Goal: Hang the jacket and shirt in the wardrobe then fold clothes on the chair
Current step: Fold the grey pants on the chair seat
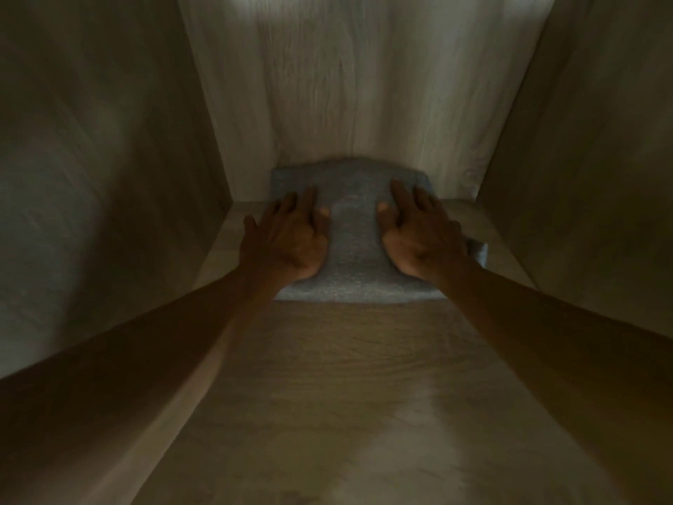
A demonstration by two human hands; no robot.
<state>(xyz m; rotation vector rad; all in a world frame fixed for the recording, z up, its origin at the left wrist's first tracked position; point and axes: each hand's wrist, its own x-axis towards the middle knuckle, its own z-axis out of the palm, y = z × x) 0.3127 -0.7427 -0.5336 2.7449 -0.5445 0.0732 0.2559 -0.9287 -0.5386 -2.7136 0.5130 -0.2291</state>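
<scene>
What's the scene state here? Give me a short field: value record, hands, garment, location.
setting: inside a wooden wardrobe compartment, on its shelf
garment: folded grey garment lying flat on the shelf, near the back wall
left hand: fingers straight, pressing flat on the garment's left side
right hand: fingers straight, pressing flat on the garment's right side
image quality: dim, motion blur at the side walls

hands: 2, left hand [287, 238] + right hand [422, 238], both flat on the cloth
folded grey cloth [351, 246]: 1
shelf [327, 377]: 1, wood
side walls: 2, left wall [102, 158] + right wall [590, 158]
back wall [357, 78]: 1
</scene>
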